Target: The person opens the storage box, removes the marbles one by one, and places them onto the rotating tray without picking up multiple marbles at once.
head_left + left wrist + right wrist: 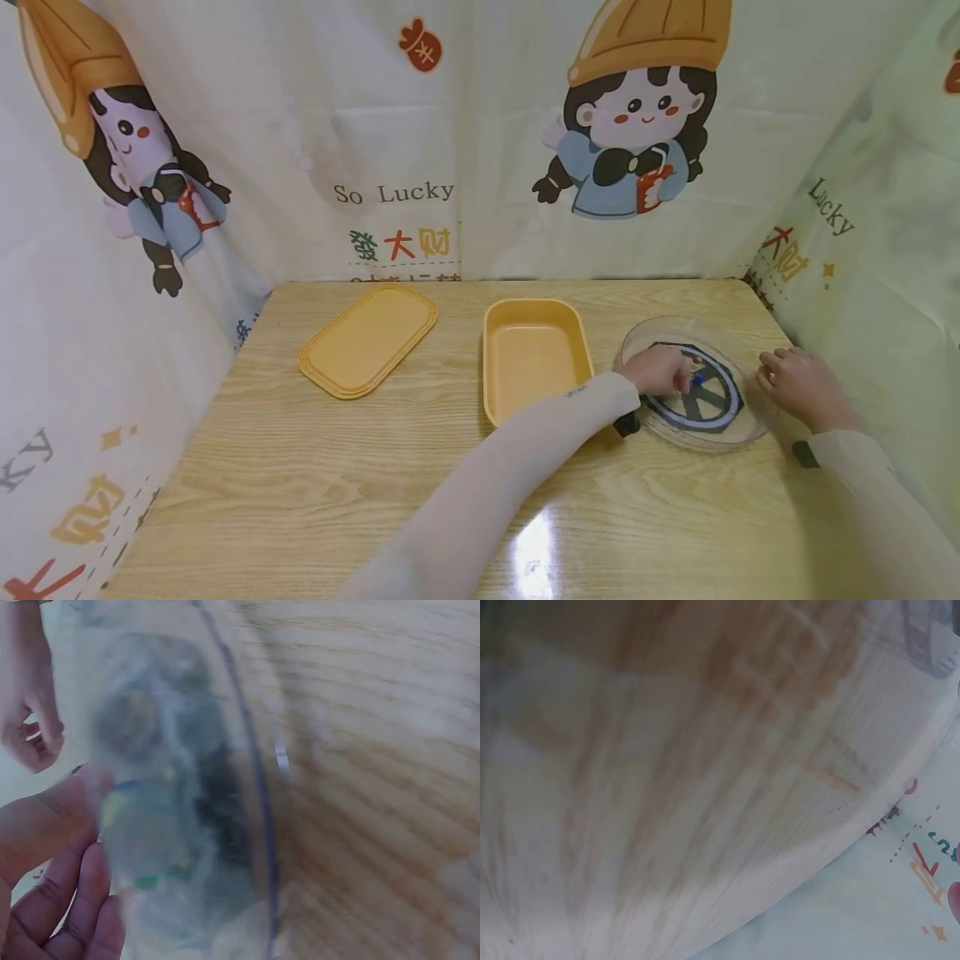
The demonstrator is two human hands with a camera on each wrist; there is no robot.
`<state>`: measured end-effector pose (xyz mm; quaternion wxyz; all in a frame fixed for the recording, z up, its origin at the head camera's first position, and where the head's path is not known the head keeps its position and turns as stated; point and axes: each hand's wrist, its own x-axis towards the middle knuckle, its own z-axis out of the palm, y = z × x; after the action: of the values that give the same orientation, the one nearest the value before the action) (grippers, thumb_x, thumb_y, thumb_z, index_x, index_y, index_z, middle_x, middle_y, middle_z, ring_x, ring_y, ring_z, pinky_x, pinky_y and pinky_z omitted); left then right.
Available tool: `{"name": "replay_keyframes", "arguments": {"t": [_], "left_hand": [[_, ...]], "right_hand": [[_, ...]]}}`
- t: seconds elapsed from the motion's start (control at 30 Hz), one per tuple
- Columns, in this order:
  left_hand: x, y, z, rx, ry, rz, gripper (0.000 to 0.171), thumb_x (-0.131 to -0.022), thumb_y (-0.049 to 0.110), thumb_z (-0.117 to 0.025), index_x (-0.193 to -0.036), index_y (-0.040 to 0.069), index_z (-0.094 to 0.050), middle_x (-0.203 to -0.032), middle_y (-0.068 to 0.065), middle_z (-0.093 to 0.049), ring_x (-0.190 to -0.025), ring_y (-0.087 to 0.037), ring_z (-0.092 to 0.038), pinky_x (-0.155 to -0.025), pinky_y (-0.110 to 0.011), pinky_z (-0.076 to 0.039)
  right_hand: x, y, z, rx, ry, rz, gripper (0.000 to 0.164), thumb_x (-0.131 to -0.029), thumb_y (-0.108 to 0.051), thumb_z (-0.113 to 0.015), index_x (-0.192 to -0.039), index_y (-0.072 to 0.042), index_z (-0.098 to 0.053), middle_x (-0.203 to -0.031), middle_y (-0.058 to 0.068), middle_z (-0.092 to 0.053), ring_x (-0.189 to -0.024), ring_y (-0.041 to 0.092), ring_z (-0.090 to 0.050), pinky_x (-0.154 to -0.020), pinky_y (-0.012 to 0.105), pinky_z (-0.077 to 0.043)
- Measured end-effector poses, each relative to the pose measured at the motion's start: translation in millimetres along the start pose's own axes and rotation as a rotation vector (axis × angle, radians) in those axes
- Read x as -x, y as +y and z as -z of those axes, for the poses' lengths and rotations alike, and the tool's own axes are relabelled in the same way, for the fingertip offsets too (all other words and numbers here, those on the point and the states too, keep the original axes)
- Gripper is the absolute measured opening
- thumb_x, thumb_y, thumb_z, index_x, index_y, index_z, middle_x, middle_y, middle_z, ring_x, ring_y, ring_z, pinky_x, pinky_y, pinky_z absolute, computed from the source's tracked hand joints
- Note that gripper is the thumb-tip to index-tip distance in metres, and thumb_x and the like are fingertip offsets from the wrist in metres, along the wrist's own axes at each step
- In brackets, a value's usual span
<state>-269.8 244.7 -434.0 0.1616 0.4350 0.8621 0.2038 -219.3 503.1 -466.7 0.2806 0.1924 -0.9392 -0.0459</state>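
My left hand point(658, 371) reaches over the near-left rim of a clear round dish point(761, 421), its fingers bent downward inside. In the left wrist view the left hand's thumb point(45, 817) and bent fingers lie close to the blurred dish wall. Whether they pinch something is hidden. Under the dish's clear bottom, or in it, shows a dark octagonal shape with a pale ring point(693, 425). A small blue piece point(699, 379) and a brownish one point(697, 361) lie near the left fingertips. To the right of the dish, my right hand point(802, 385) hovers with loosely curled fingers and nothing visible in them.
An orange-yellow rectangular box point(536, 354) stands left of the dish, partly behind the left forearm. Farther left, a matching flat lid point(367, 342) lies on the wooden table point(322, 475). Printed curtains point(495, 142) hang around the back and sides.
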Motion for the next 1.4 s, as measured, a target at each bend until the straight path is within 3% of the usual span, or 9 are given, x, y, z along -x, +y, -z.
{"name": "replay_keyframes", "arguments": {"t": [0.13, 0.33, 0.6, 0.8, 1.0, 1.2, 1.4], "left_hand": [[2.8, -2.2, -6.7, -0.042, -0.001, 0.027, 0.017, -0.083, 0.014, -0.071, -0.095, 0.024, -0.075, -0.100, 0.016, -0.070, -0.092, 0.004, -0.061, -0.070, -0.007, -0.045], [-12.6, -13.8, -23.6, -0.042, 0.003, 0.032, 0.024, -0.078, 0.011, -0.076, -0.094, 0.028, -0.075, -0.099, 0.019, -0.069, -0.093, 0.006, -0.060, -0.068, -0.008, -0.045], [-8.1, -10.7, -19.3, -0.051, -0.001, 0.027, 0.022, -0.078, 0.013, -0.076, -0.096, 0.026, -0.075, -0.102, 0.017, -0.069, -0.093, 0.005, -0.061, -0.069, -0.008, -0.046], [-1.2, -7.9, -6.3, -0.048, 0.006, -0.024, 0.021, -0.079, 0.016, -0.075, -0.100, 0.024, -0.075, -0.102, 0.014, -0.070, -0.091, 0.004, -0.062, -0.071, -0.008, -0.046], [11.3, -4.2, 21.1, -0.036, -0.027, -0.096, 0.019, -0.082, 0.019, -0.073, -0.101, 0.018, -0.075, -0.097, 0.011, -0.072, -0.083, 0.004, -0.061, -0.069, -0.006, -0.044], [33.9, -6.7, 48.1, -0.012, -0.056, -0.163, 0.019, -0.085, 0.021, -0.069, -0.103, 0.016, -0.074, -0.098, 0.009, -0.072, -0.085, 0.003, -0.061, -0.073, -0.006, -0.044], [63.4, -17.0, 61.4, 0.029, -0.078, -0.215, 0.017, -0.087, 0.020, -0.066, -0.101, 0.016, -0.074, -0.097, 0.007, -0.072, -0.082, 0.001, -0.061, -0.073, -0.006, -0.045]], "right_hand": [[-0.5, 0.1, 0.0, -0.002, 0.001, 0.004, 0.015, -0.068, -0.002, -0.060, -0.060, -0.004, -0.047, -0.052, 0.007, -0.044, -0.044, 0.023, -0.038, -0.041, 0.044, -0.033], [-1.4, -1.6, 1.1, -0.012, 0.022, 0.011, 0.016, -0.068, -0.002, -0.058, -0.059, -0.005, -0.045, -0.051, 0.005, -0.042, -0.044, 0.023, -0.038, -0.042, 0.043, -0.033], [-1.2, -0.3, 0.0, -0.014, 0.023, 0.018, 0.013, -0.067, -0.001, -0.059, -0.060, -0.004, -0.048, -0.052, 0.006, -0.045, -0.045, 0.022, -0.037, -0.043, 0.043, -0.033], [-0.7, 0.8, -2.5, -0.012, 0.039, 0.027, 0.013, -0.066, -0.001, -0.059, -0.060, -0.003, -0.047, -0.050, 0.007, -0.042, -0.044, 0.023, -0.036, -0.043, 0.044, -0.033], [-0.5, 0.7, -3.3, -0.025, 0.052, 0.032, 0.013, -0.065, 0.000, -0.058, -0.060, -0.003, -0.047, -0.050, 0.006, -0.041, -0.044, 0.022, -0.035, -0.042, 0.044, -0.032], [-0.5, -0.6, -2.6, -0.027, 0.057, 0.025, 0.015, -0.066, -0.001, -0.058, -0.059, -0.004, -0.045, -0.051, 0.004, -0.040, -0.044, 0.021, -0.035, -0.042, 0.041, -0.030], [0.0, -1.1, -2.1, -0.029, 0.066, 0.040, 0.017, -0.066, -0.001, -0.058, -0.058, -0.006, -0.043, -0.051, 0.004, -0.039, -0.044, 0.020, -0.034, -0.042, 0.040, -0.031]]}}
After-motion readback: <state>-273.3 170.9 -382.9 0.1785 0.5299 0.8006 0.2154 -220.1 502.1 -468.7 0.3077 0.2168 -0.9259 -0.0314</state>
